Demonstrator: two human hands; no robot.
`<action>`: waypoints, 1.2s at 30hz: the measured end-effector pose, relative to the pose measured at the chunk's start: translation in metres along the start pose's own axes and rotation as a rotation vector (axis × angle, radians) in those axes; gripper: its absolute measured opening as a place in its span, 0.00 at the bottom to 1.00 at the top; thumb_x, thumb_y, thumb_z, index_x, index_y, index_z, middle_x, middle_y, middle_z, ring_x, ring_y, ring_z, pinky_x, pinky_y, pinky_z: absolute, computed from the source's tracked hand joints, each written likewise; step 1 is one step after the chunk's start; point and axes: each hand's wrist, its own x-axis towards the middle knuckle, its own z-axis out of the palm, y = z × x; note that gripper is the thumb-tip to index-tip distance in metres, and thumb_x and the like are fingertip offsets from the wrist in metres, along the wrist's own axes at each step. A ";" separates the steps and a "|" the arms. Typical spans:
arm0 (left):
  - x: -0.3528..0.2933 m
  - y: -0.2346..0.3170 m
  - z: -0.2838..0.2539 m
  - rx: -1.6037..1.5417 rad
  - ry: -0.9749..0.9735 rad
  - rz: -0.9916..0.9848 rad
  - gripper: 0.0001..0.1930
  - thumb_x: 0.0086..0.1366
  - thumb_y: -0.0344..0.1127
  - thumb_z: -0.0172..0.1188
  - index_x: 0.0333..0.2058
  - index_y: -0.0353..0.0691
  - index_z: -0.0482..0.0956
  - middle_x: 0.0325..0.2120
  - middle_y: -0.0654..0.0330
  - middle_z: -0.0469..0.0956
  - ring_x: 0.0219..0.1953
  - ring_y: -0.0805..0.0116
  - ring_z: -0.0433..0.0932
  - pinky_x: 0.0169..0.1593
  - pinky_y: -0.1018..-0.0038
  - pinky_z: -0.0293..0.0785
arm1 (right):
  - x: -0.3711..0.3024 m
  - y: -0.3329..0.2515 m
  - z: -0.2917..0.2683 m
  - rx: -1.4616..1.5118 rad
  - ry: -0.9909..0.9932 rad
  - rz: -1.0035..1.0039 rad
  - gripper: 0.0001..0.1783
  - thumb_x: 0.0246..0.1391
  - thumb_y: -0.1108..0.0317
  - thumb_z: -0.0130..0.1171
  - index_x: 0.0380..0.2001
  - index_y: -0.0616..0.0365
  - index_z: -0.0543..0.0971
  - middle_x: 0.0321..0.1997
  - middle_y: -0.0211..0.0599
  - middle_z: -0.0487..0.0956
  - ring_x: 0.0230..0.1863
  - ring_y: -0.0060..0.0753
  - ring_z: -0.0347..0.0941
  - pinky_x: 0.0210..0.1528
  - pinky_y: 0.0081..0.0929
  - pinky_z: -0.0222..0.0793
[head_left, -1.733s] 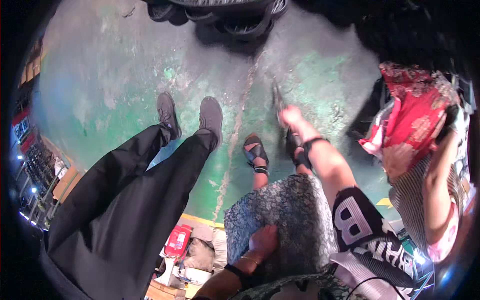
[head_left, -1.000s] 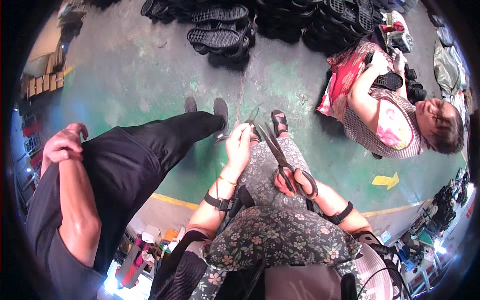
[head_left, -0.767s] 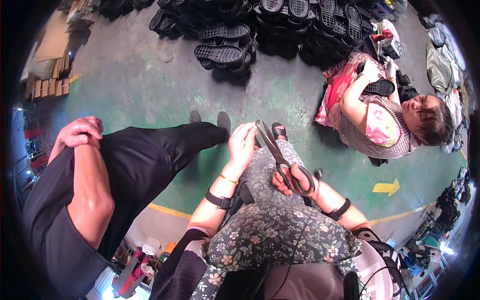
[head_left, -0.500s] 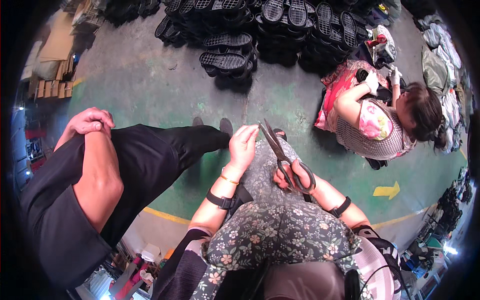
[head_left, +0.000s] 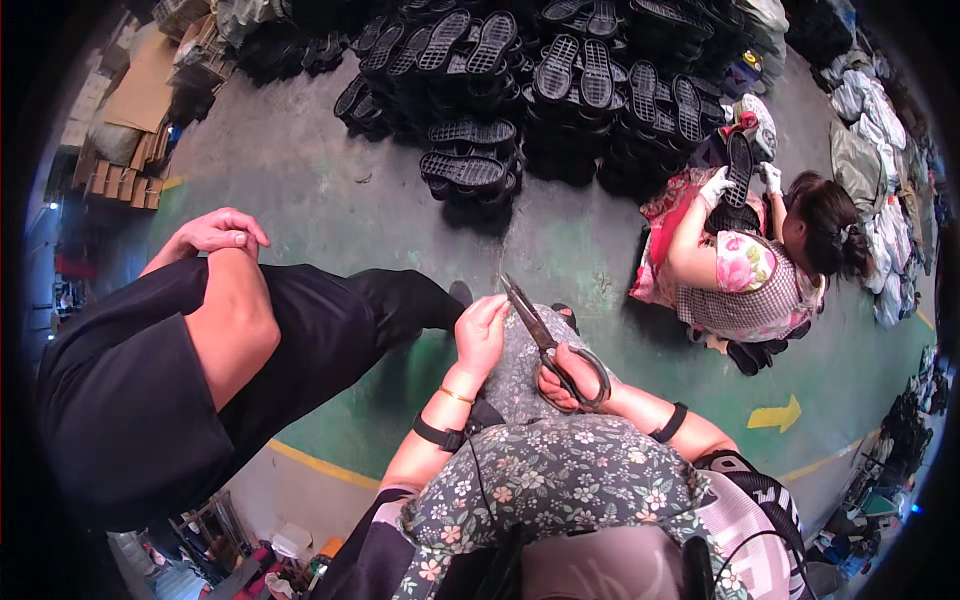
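Note:
My left hand [head_left: 480, 336] is raised over my lap, its thumb and fingertips pinched together; what they hold, if anything, is too small to make out. My right hand [head_left: 582, 372] grips a pair of dark metal scissors [head_left: 531, 320] by the looped handles, fingers and thumb through them. The blades point up and away, nearly together, with their tips just beyond the left fingertips. A floral apron [head_left: 560, 460] covers my lap beneath both hands.
To my left stands a person in black clothes [head_left: 320, 320], hands together. At right, a seated co-worker in white gloves handles a black shoe sole [head_left: 738, 168]. Stacks of black soles [head_left: 465, 170] stand ahead. Cardboard [head_left: 140, 85] lies far left; a yellow arrow [head_left: 775, 414] marks the green floor.
My hands and the scissors have shifted slightly left and lower, and the blades look closer together. The co-worker has raised a sole upright. The whole view has shifted a little.

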 end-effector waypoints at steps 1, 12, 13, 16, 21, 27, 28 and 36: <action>-0.002 0.000 -0.004 -0.001 0.010 0.011 0.04 0.61 0.25 0.59 0.34 0.34 0.79 0.23 0.57 0.76 0.26 0.66 0.76 0.32 0.74 0.71 | 0.002 -0.001 0.006 -0.026 0.002 0.017 0.36 0.55 0.27 0.37 0.18 0.51 0.60 0.14 0.22 0.58 0.11 0.15 0.50 0.11 0.15 0.47; -0.021 0.000 -0.033 -0.015 0.078 0.006 0.06 0.63 0.27 0.57 0.38 0.33 0.79 0.23 0.55 0.77 0.25 0.65 0.77 0.32 0.73 0.72 | 0.032 0.001 0.027 -0.019 -0.079 0.028 0.39 0.55 0.24 0.29 0.28 0.52 0.66 0.27 0.25 0.63 0.24 0.19 0.60 0.22 0.18 0.58; -0.021 -0.001 -0.035 -0.015 0.077 -0.003 0.06 0.63 0.27 0.57 0.38 0.33 0.79 0.23 0.55 0.77 0.25 0.65 0.77 0.32 0.73 0.72 | 0.035 0.000 0.030 -0.027 -0.064 0.031 0.39 0.55 0.24 0.28 0.27 0.52 0.65 0.26 0.25 0.63 0.22 0.19 0.59 0.21 0.18 0.57; -0.008 -0.004 -0.040 0.031 0.079 0.015 0.07 0.64 0.29 0.57 0.38 0.33 0.79 0.24 0.55 0.78 0.26 0.66 0.78 0.33 0.73 0.73 | 0.043 -0.011 0.030 -0.011 -0.092 0.032 0.39 0.55 0.24 0.28 0.23 0.52 0.62 0.20 0.24 0.61 0.18 0.17 0.56 0.17 0.16 0.54; 0.008 -0.025 -0.041 -0.005 0.074 0.022 0.08 0.64 0.29 0.57 0.39 0.32 0.79 0.26 0.56 0.80 0.27 0.69 0.78 0.34 0.75 0.74 | 0.057 -0.021 0.033 -0.024 -0.004 -0.001 0.35 0.60 0.30 0.35 0.18 0.51 0.60 0.15 0.24 0.58 0.12 0.16 0.51 0.11 0.15 0.49; 0.014 -0.074 -0.048 -0.340 0.069 -0.464 0.10 0.67 0.33 0.57 0.40 0.34 0.80 0.29 0.66 0.79 0.30 0.83 0.73 0.35 0.84 0.70 | 0.069 -0.048 0.012 -0.467 0.253 -0.290 0.30 0.62 0.38 0.41 0.20 0.53 0.64 0.14 0.26 0.61 0.11 0.18 0.55 0.13 0.19 0.52; 0.014 -0.084 -0.054 -0.290 0.042 -0.521 0.11 0.66 0.36 0.57 0.40 0.36 0.81 0.27 0.68 0.79 0.29 0.84 0.70 0.32 0.85 0.66 | 0.072 -0.052 0.000 -0.560 0.390 -0.298 0.30 0.61 0.38 0.44 0.22 0.54 0.68 0.13 0.26 0.63 0.11 0.18 0.58 0.14 0.20 0.54; -0.012 -0.138 -0.083 -0.140 0.167 -0.726 0.10 0.66 0.35 0.56 0.40 0.37 0.81 0.24 0.69 0.78 0.23 0.84 0.65 0.27 0.83 0.61 | 0.140 -0.169 -0.108 -1.154 0.825 -0.146 0.26 0.43 0.46 0.64 0.33 0.60 0.81 0.28 0.46 0.80 0.34 0.39 0.78 0.40 0.35 0.71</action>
